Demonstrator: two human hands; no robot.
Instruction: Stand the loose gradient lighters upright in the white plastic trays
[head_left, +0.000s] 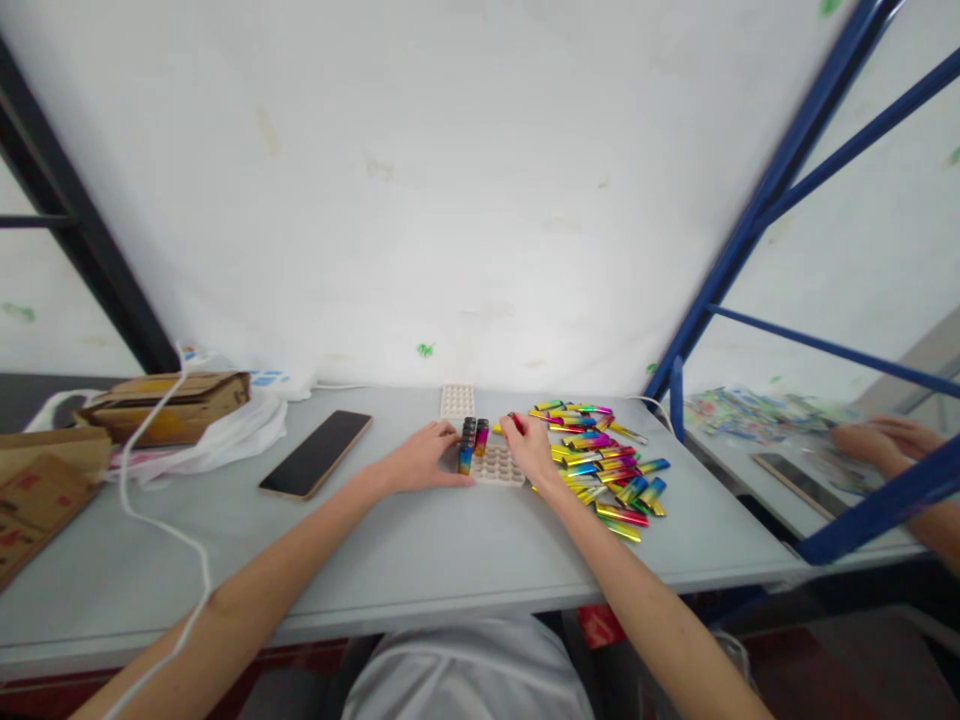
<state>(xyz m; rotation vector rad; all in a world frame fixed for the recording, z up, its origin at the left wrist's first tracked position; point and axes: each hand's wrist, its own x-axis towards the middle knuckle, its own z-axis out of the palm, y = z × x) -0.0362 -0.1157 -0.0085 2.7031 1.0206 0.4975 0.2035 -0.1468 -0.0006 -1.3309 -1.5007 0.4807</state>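
Observation:
A pale tray with round hollows [498, 468] lies near the middle of the table. Upright lighter-like tubes with dark tops [466, 445] fill its left side, and a shorter row stands beside them. My left hand [426, 458] rests at the tray's left edge, thumb and fingers apart around the outer row, with nothing held. Over the tray's right side, my right hand [528, 447] has its fingers pinched together, on something small and red that I cannot make out. Right of it spreads a pile of shiny multicoloured tubes [600, 462].
A second pale tray [457, 400] lies by the wall. On the left are a phone [318, 454], an open cardboard box [180, 408], a plastic bag and a white cable [169, 527]. A blue metal frame [739, 250] stands right; beyond it are another person's hands [889, 445].

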